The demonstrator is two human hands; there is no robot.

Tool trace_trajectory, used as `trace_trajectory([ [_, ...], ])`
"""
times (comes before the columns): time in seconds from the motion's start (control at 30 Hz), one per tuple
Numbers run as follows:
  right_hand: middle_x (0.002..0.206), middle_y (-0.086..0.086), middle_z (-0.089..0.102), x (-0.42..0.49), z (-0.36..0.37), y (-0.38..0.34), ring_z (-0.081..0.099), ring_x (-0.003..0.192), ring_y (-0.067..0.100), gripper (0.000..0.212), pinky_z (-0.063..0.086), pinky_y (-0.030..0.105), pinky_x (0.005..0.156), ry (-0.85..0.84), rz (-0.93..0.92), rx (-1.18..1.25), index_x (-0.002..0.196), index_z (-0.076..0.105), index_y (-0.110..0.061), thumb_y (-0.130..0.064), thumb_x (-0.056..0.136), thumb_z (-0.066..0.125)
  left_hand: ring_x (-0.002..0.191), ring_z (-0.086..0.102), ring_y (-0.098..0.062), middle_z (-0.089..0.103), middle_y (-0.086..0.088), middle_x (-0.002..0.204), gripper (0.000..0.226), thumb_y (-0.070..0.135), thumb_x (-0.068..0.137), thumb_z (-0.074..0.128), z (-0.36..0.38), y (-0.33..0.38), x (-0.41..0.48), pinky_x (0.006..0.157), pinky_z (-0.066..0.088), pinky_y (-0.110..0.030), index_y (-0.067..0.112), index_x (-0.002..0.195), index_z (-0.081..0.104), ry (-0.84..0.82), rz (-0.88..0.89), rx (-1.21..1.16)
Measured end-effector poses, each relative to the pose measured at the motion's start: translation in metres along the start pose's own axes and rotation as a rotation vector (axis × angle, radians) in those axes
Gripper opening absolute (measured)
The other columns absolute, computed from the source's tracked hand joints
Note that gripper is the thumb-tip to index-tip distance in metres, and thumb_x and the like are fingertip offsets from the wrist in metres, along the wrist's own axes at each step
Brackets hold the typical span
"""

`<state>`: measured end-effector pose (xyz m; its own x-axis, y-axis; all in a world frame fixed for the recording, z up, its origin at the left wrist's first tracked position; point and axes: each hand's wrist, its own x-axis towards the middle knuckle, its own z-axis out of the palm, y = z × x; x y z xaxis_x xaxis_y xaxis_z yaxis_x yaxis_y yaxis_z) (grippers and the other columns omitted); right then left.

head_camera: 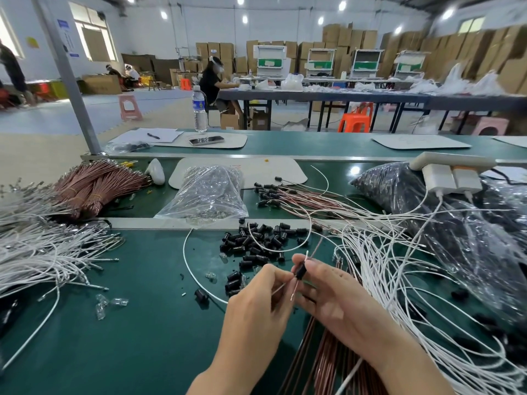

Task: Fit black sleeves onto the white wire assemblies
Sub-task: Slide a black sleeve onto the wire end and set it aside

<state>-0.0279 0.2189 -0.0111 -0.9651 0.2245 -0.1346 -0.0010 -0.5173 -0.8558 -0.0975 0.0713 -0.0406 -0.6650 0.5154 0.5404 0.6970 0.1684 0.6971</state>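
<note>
My right hand [333, 297] pinches a black sleeve [301, 271] just above the green bench, with thin wire ends poking out of its top and bottom. My left hand [262, 297] pinches a thin wire end right beside the sleeve's lower end. A long white wire [190, 269] loops away to the left behind my left hand. Loose black sleeves [256, 240] lie heaped just beyond my hands. White wire assemblies [399, 258] spread in a tangle on the right, and another white bundle [42, 252] lies at the left.
Brown wire bundles [94, 186] lie at the back left, and more brown wires [322, 363] run under my right wrist. A clear bag of parts [208, 192] and dark bags [445, 223] sit behind. Small glass bulbs [109, 303] are scattered on the green bench [128, 337]. A person works at a far table.
</note>
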Motion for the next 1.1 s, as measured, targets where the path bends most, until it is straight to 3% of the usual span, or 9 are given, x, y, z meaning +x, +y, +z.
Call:
trace_trajectory([
  [0.07, 0.096, 0.008, 0.07, 0.001, -0.001, -0.002, 0.067, 0.082, 0.018, 0.024, 0.057, 0.031, 0.074, 0.024, -0.019, 0.026, 0.106, 0.079, -0.011, -0.02, 0.086, 0.069, 0.064, 0.06, -0.009, 0.062, 0.017, 0.085, 0.006, 0.042, 0.1, 0.052, -0.001, 0.0, 0.001, 0.055, 0.045, -0.022, 0.04, 0.105, 0.053, -0.031, 0.027, 0.014],
  [0.13, 0.093, 0.006, 0.073, 0.001, -0.002, -0.004, 0.069, 0.076, 0.016, 0.021, 0.06, 0.029, 0.068, 0.053, -0.034, 0.064, 0.099, 0.081, -0.013, -0.017, 0.081, 0.071, 0.064, 0.057, -0.011, 0.058, 0.014, 0.088, 0.022, 0.039, 0.097, 0.05, -0.004, 0.003, 0.002, 0.055, 0.041, -0.019, 0.044, 0.119, 0.05, -0.046, 0.042, 0.023],
  [0.2, 0.095, 0.008, 0.075, 0.002, -0.002, -0.004, 0.071, 0.077, 0.018, 0.018, 0.061, 0.031, 0.068, 0.066, -0.053, 0.074, 0.095, 0.081, -0.014, -0.014, 0.079, 0.073, 0.07, 0.059, -0.01, 0.057, 0.015, 0.091, 0.031, 0.048, 0.096, 0.047, -0.006, 0.004, 0.003, 0.058, 0.044, -0.019, 0.044, 0.127, 0.047, -0.052, 0.044, 0.044],
  [0.33, 0.096, 0.016, 0.073, 0.002, 0.003, 0.003, 0.073, 0.085, 0.026, 0.022, 0.061, 0.034, 0.07, 0.051, -0.079, -0.039, 0.098, 0.075, -0.006, -0.013, 0.076, 0.075, 0.087, 0.062, -0.001, 0.056, 0.023, 0.105, 0.028, 0.054, 0.102, 0.041, -0.008, 0.006, 0.005, 0.068, 0.051, -0.021, 0.044, 0.125, 0.054, -0.028, 0.056, 0.139],
  [0.57, 0.094, 0.012, 0.071, 0.002, 0.005, 0.002, 0.069, 0.084, 0.02, 0.018, 0.058, 0.03, 0.066, 0.089, -0.118, -0.046, 0.088, 0.079, -0.013, -0.021, 0.072, 0.077, 0.078, 0.062, -0.005, 0.056, 0.02, 0.101, 0.024, 0.037, 0.101, 0.052, -0.009, 0.005, 0.01, 0.061, 0.051, -0.027, 0.035, 0.122, 0.063, 0.029, 0.083, 0.154],
  [0.7, 0.09, 0.005, 0.07, -0.001, -0.006, -0.007, 0.068, 0.077, 0.015, 0.029, 0.06, 0.026, 0.069, 0.175, -0.164, 0.094, 0.103, 0.07, -0.004, -0.023, 0.08, 0.072, 0.074, 0.062, -0.004, 0.055, 0.022, 0.1, 0.023, 0.035, 0.099, 0.053, -0.012, 0.004, 0.012, 0.06, 0.049, -0.022, 0.027, 0.117, 0.065, 0.098, 0.109, 0.172],
  [0.83, 0.08, 0.0, 0.067, -0.005, -0.017, -0.016, 0.064, 0.067, 0.011, 0.018, 0.057, 0.021, 0.065, 0.279, -0.257, 0.257, 0.085, 0.076, -0.014, -0.031, 0.077, 0.076, 0.075, 0.059, -0.009, 0.059, 0.018, 0.101, 0.023, 0.029, 0.097, 0.057, -0.019, 0.002, 0.015, 0.064, 0.051, -0.029, 0.022, 0.116, 0.068, 0.171, 0.177, 0.233],
  [0.93, 0.077, -0.002, 0.062, -0.008, -0.027, -0.022, 0.058, 0.063, 0.008, 0.016, 0.054, 0.018, 0.066, 0.343, -0.329, 0.376, 0.074, 0.075, -0.022, -0.036, 0.082, 0.075, 0.078, 0.054, -0.011, 0.06, 0.014, 0.1, 0.021, 0.028, 0.099, 0.06, -0.026, -0.002, 0.017, 0.072, 0.045, -0.024, 0.019, 0.115, 0.07, 0.25, 0.198, 0.292],
  [1.1, 0.079, -0.005, 0.065, -0.014, -0.043, -0.029, 0.058, 0.066, 0.006, 0.018, 0.055, 0.02, 0.07, 0.427, -0.47, 0.551, 0.074, 0.076, -0.025, -0.039, 0.086, 0.076, 0.083, 0.05, -0.013, 0.061, 0.012, 0.103, 0.024, 0.023, 0.096, 0.06, -0.04, -0.009, 0.02, 0.079, 0.038, -0.018, 0.019, 0.118, 0.069, 0.359, 0.145, 0.304],
])
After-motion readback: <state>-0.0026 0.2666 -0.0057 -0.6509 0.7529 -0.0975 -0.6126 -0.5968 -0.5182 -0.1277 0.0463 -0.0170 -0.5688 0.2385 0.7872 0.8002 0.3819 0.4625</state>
